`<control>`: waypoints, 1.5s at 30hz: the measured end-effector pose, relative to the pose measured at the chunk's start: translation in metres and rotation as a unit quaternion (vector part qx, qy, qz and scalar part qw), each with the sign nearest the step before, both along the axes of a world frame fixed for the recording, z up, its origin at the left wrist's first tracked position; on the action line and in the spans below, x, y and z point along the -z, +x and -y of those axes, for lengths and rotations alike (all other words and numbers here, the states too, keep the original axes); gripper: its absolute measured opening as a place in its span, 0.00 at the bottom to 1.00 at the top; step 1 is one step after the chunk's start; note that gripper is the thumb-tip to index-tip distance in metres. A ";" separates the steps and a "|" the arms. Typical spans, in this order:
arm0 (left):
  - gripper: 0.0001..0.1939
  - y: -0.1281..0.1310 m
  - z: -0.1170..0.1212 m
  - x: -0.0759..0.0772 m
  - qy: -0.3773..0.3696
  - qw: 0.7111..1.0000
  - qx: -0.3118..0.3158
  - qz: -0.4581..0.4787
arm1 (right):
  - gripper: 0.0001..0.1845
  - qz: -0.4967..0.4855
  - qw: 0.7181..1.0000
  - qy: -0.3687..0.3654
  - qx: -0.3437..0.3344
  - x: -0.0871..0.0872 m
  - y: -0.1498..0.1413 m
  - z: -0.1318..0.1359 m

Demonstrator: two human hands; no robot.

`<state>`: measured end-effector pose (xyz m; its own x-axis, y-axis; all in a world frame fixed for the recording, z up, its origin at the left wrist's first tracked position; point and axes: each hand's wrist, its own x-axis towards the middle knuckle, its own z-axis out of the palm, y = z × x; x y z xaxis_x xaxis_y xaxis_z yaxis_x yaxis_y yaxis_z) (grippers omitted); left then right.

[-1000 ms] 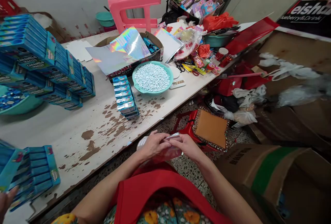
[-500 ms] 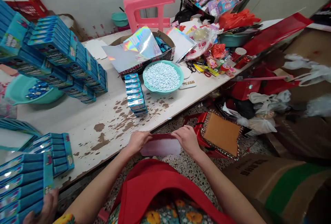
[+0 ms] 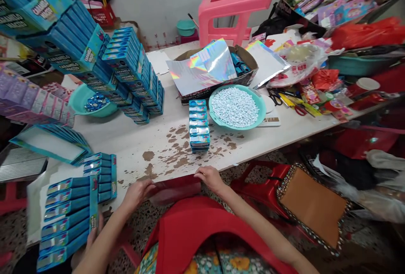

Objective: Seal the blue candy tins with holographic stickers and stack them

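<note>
My left hand (image 3: 137, 193) and my right hand (image 3: 209, 177) are closed at the two upper corners of a clear plastic bag (image 3: 177, 188), stretched between them at the table's front edge. Its see-through sheet looks reddish in front of the red apron. Ahead of it on the table stands a short row of small blue boxes (image 3: 199, 129). Beside that row is a turquoise bowl (image 3: 211, 118) filled with small pale blue candies (image 3: 236, 107). At the lower left another person's hand (image 3: 95, 229), partly hidden by my left forearm, supports a tray of blue boxes (image 3: 66, 223).
Tall stacks of blue display boxes (image 3: 129, 61) stand at the left, near a turquoise basin (image 3: 76, 103). An open carton (image 3: 253, 65) with shiny sheets sits behind the bowl. Scissors and a cutter (image 3: 286, 100) lie to the right. A red stool (image 3: 259, 181) stands beside the table.
My hands have moved apart, drawing the bag out wide between them. The view has swung left, showing more stacks. The other person's tray has come further into view.
</note>
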<state>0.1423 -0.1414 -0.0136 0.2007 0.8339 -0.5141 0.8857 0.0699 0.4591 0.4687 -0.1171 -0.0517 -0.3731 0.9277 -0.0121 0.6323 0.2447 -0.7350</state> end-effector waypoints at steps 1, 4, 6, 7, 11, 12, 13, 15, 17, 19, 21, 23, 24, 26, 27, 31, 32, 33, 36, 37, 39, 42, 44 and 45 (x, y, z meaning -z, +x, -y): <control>0.18 -0.007 -0.005 0.002 0.000 1.000 0.008 -0.006 | 0.08 -0.001 1.000 -0.026 -0.004 0.001 -0.005 -0.007; 0.19 -0.021 -0.024 0.009 -0.023 0.998 0.061 -0.026 | 0.10 0.006 0.996 -0.085 -0.016 0.005 -0.013 -0.027; 0.18 -0.026 -0.038 0.012 -0.041 0.995 0.092 -0.024 | 0.11 0.019 0.995 -0.098 -0.016 0.007 -0.014 -0.037; 0.18 -0.028 -0.046 0.012 -0.047 0.993 0.108 -0.029 | 0.12 0.029 0.994 -0.102 -0.014 0.008 -0.015 -0.041; 0.13 -0.020 -0.079 0.000 -0.057 0.981 0.114 -0.147 | 0.14 0.095 0.989 -0.112 0.007 0.007 -0.016 -0.046; 0.13 -0.010 -0.087 -0.003 -0.038 0.979 0.107 -0.168 | 0.15 0.111 0.987 -0.114 0.014 0.007 -0.017 -0.047; 0.15 0.003 -0.093 -0.005 -0.009 0.981 0.107 -0.164 | 0.15 0.123 0.985 -0.116 0.021 0.006 -0.018 -0.047; 0.24 0.039 -0.101 -0.004 0.055 0.986 0.131 -0.082 | 0.17 0.138 0.983 -0.120 0.033 0.005 -0.020 -0.047; 0.24 0.079 -0.101 0.004 0.037 0.984 0.174 0.020 | 0.17 0.144 0.981 -0.122 0.039 0.006 -0.022 -0.045; 0.17 0.112 -0.098 0.017 -0.008 0.986 0.164 0.036 | 0.17 0.150 0.980 -0.117 0.053 0.008 -0.022 -0.041; 0.15 0.130 -0.096 0.028 -0.029 0.990 0.137 0.032 | 0.18 0.153 0.980 -0.087 0.093 0.010 -0.021 -0.035; 0.14 0.133 -0.097 0.036 -0.032 0.991 0.125 0.045 | 0.18 0.144 0.981 -0.023 0.128 0.011 -0.020 -0.028; 0.14 0.131 -0.098 0.039 -0.033 0.990 0.126 0.058 | 0.18 0.139 0.981 0.017 0.132 0.010 -0.020 -0.024; 0.14 0.127 -0.100 0.041 -0.031 0.988 0.128 0.076 | 0.18 0.141 0.980 0.087 0.108 0.010 -0.022 -0.018; 0.14 0.126 -0.101 0.042 -0.029 0.988 0.127 0.079 | 0.19 0.152 0.978 0.113 0.089 0.011 -0.023 -0.016; 0.14 0.127 -0.104 0.044 -0.035 0.990 0.117 0.070 | 0.22 0.203 0.964 0.165 0.038 0.018 -0.026 -0.010; 0.14 0.127 -0.104 0.045 -0.035 0.991 0.115 0.067 | 0.22 0.211 0.962 0.171 0.026 0.020 -0.025 -0.008; 0.14 0.128 -0.105 0.045 -0.035 0.991 0.114 0.066 | 0.22 0.215 0.961 0.176 0.012 0.021 -0.024 -0.007; 0.15 0.128 -0.108 0.046 -0.038 0.991 0.115 0.064 | 0.18 0.202 0.961 0.188 -0.021 0.022 -0.020 -0.004; 0.15 0.128 -0.109 0.047 -0.041 0.990 0.115 0.064 | 0.15 0.190 0.963 0.191 -0.024 0.021 -0.019 -0.003; 0.16 0.129 -0.112 0.050 -0.043 0.991 0.111 0.061 | 0.09 0.160 0.969 0.188 -0.021 0.014 -0.018 -0.003; 0.16 0.129 -0.114 0.053 -0.032 0.994 0.093 0.044 | 0.08 0.111 0.982 0.150 0.006 -0.007 -0.018 -0.006; 0.15 0.128 -0.113 0.047 -0.014 0.996 0.072 0.045 | 0.08 0.063 0.991 0.108 0.053 -0.030 -0.018 -0.011; 0.15 0.126 -0.112 0.040 0.001 0.997 0.054 0.062 | 0.07 0.032 0.992 0.087 0.081 -0.044 -0.018 -0.014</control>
